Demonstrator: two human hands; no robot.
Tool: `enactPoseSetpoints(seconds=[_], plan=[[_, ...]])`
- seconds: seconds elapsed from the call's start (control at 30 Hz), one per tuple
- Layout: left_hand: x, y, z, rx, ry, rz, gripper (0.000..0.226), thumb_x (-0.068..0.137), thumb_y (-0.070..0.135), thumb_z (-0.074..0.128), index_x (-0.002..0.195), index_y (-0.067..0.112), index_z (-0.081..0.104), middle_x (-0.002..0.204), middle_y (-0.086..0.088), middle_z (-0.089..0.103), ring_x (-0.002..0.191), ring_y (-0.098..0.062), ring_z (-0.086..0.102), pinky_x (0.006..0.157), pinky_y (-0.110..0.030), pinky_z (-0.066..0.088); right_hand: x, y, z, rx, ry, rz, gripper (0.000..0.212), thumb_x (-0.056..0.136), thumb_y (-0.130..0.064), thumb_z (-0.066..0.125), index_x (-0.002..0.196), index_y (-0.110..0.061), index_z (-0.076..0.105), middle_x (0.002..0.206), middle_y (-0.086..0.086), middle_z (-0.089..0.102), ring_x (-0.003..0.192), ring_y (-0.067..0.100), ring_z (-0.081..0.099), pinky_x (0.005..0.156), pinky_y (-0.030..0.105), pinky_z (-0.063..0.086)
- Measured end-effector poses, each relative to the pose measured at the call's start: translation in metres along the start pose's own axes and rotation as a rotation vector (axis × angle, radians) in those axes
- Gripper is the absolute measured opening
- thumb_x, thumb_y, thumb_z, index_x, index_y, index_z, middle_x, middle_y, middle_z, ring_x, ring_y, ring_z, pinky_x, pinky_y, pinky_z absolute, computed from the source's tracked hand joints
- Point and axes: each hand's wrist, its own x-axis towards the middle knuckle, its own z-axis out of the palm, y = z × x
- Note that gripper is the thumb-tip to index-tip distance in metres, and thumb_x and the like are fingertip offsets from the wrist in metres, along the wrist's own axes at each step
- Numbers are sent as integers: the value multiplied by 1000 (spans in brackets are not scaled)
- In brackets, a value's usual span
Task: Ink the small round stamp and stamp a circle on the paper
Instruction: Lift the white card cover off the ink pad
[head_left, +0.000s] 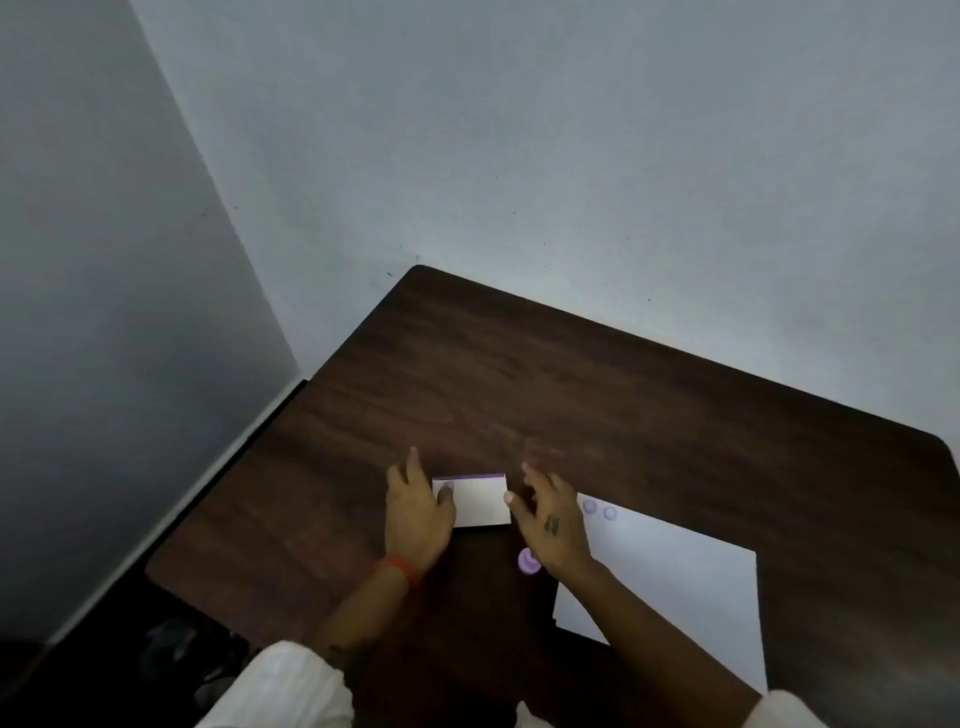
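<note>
White ink pad case (475, 501) lies on the bench (519, 389); left hand (415, 512) rests on it, grip spread. Right hand (553, 519) hovers beside, grip spread, above purple stamp (529, 561); paper (675, 582) carries two circles (600, 509).

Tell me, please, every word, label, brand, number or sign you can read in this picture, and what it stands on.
No text can be read.
White box with a purple edge: its top looks blank.
Paper: two round stamped marks, their insides too blurred to read.
Right hand: a small dark mark on its back, too blurred to read.
Purple round stamp: no legible marking.
</note>
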Motion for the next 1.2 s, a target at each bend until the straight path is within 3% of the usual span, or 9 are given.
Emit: enactPoseSetpoints(seconds=[0.13, 0.33, 0.53, 0.7, 0.8, 0.93, 1.2], plan=[[-2, -6, 4, -9, -68, -58, 59, 90, 23, 55, 140, 7, 28, 146, -19, 28, 127, -35, 42, 107, -45, 39, 5, 0, 3, 48, -91, 57, 45, 85, -25, 63, 127, -13, 50, 125, 12, 56, 109, 23, 56, 92, 31, 46], [-2, -7, 8, 57, -93, -23, 51, 90, 22, 55, 136, 6, 38, 139, -17, 38, 122, -31, 47, 106, -43, 41, 8, -1, 5, 35, -100, 49, 43, 81, -20, 67, 123, -17, 55, 113, 10, 61, 93, 16, 55, 79, 24, 42], [-1, -6, 4, 41, -61, -7, 50, 90, 21, 54, 135, 7, 40, 134, -16, 42, 112, -28, 53, 101, -38, 43, 7, -8, 5, 24, -28, 62, 43, 81, -19, 67, 123, -15, 56, 115, 11, 62, 100, 24, 60, 83, 24, 44], [-4, -8, -10, -9, 23, 41, 47, 89, 20, 57, 133, 8, 45, 127, -15, 48, 105, -27, 55, 93, -34, 42, 4, -28, 2, 61, 34, 37, 47, 81, -17, 67, 126, -16, 53, 120, 10, 60, 104, 27, 61, 93, 36, 52], [-9, -18, -23, -19, 86, 54, 45, 87, 19, 59, 130, 8, 49, 121, -15, 51, 98, -23, 55, 86, -28, 39, -2, -37, 4, 86, 3, 1, 45, 81, -16, 67, 125, -18, 54, 116, 9, 61, 100, 25, 61, 88, 33, 52], [-25, -38, -36, -5, 124, 28, 44, 86, 17, 61, 128, 6, 50, 122, -17, 52, 99, -28, 57, 88, -32, 42, -18, -46, 16, 98, -101, -29, 50, 83, -13, 65, 130, -17, 48, 124, 8, 57, 108, 23, 59, 97, 36, 50], [-45, -76, -39, 40, 121, -46, 47, 84, 19, 64, 128, 8, 51, 122, -16, 54, 92, -24, 58, 82, -31, 44, -52, -44, 46, 106, -200, -76, 57, 82, -8, 65, 133, -19, 44, 124, 6, 55, 95, 13, 60, 88, 23, 48]])
